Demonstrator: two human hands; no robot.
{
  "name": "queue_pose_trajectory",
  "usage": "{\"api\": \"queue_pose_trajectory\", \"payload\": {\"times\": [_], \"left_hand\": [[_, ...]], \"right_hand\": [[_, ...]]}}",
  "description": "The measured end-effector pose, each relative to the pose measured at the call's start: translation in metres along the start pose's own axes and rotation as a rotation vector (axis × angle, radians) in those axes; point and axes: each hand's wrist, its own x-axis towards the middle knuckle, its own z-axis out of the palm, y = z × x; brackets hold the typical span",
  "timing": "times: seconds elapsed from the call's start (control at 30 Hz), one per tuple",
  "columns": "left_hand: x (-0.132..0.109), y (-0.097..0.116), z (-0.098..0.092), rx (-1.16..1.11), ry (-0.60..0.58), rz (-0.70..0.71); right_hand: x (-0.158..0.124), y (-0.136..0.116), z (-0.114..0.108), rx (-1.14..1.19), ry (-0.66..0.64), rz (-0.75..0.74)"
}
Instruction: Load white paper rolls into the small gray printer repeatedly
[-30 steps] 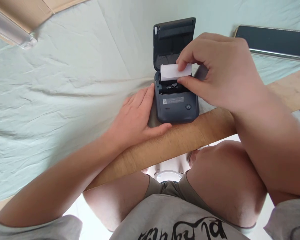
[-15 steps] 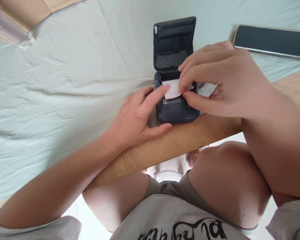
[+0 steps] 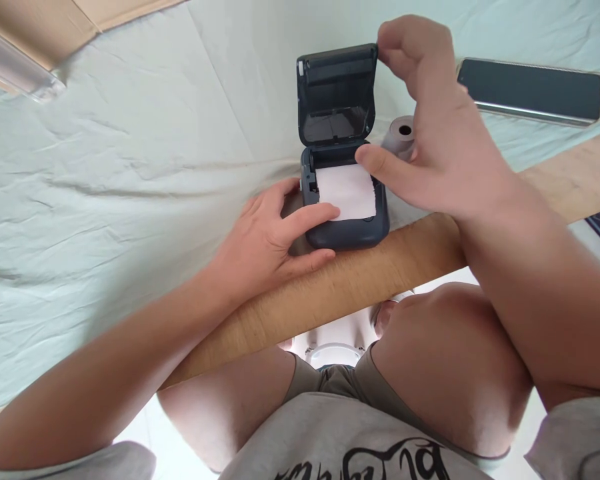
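A small dark portable printer sits by the table's front edge with its lid raised. White paper comes out of its compartment and lies over the front of the body. My left hand has its index fingertip on the paper; the thumb lies along the front edge and the other fingers are by the printer's left side. My right hand has its fingers bent at the lid's upper right corner, while its thumb is stretched out over the compartment's right side. Whatever lies under the paper is hidden.
Just right of the printer, partly behind my right hand, is a paper roll. A phone lies further right. Pale green cloth covers the table, with a wooden edge in front. Cardboard and clear plastic are at upper left.
My right hand has let go of the paper and moved up to the lid's corner. The paper now lies further over the printer's front, and my left index finger has come down onto it.
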Motion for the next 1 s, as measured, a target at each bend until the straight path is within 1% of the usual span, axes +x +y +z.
{"api": "queue_pose_trajectory", "payload": {"times": [0.07,0.2,0.27,0.3,0.4,0.47,0.5,0.63,0.73,0.87,1.0], "left_hand": [[-0.001,-0.003,0.004,0.009,0.020,0.006],[-0.003,-0.008,0.009,-0.003,0.079,0.037],[-0.003,-0.009,0.010,-0.026,0.084,0.047],[-0.003,-0.009,0.009,-0.035,0.083,0.050],[-0.002,-0.008,0.006,-0.044,0.082,0.033],[-0.002,-0.008,0.003,-0.056,0.075,0.008],[-0.001,-0.007,0.001,-0.063,0.064,-0.001],[0.000,-0.008,-0.005,-0.056,0.021,-0.008],[0.001,-0.008,-0.007,-0.040,0.009,-0.025],[0.002,-0.005,-0.008,-0.021,-0.002,-0.048],[0.004,-0.002,-0.009,-0.014,0.000,-0.068]], "right_hand": [[0.002,-0.008,0.000,0.052,0.042,-0.006],[0.000,-0.020,-0.007,0.101,0.238,-0.006],[-0.003,-0.018,-0.010,0.062,0.266,0.009],[-0.005,-0.016,-0.011,0.018,0.240,0.011],[-0.010,-0.008,-0.010,-0.085,0.082,-0.019],[-0.012,-0.007,-0.005,-0.065,-0.010,-0.028],[-0.012,-0.008,-0.002,-0.030,-0.040,-0.008],[-0.010,-0.018,0.003,0.077,-0.080,0.096],[-0.007,-0.022,-0.001,0.045,-0.099,0.133],[-0.003,-0.021,-0.008,0.004,-0.154,0.163],[-0.002,-0.019,-0.006,-0.006,-0.174,0.179]]}}
